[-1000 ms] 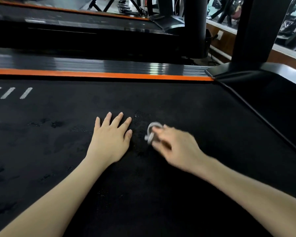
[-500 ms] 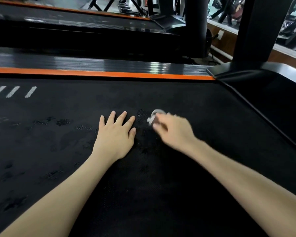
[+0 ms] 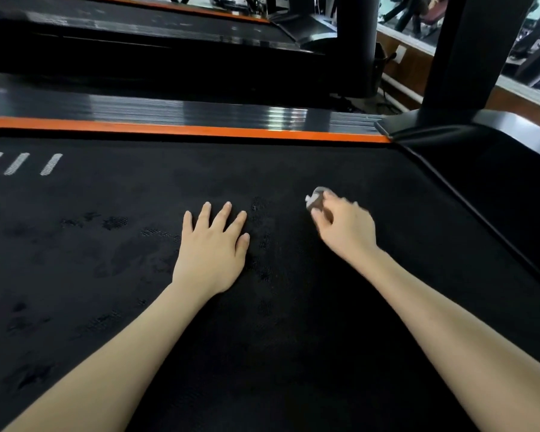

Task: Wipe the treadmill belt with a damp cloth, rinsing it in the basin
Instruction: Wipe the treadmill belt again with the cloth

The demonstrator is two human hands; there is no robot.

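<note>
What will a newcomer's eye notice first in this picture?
Two bare hands on the black treadmill belt: the left hand lies flat at centre, and the right hand beside it pinches a small, blurred grey item. Behind them a bright orange strip runs along the belt's far edge.

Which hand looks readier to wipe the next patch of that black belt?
The right. The right hand pinches what seems to be the cloth, a small pale wad, down at the belt. The left hand lies flat on the belt, fingers spread, holding nothing; it appears only to brace.
</note>
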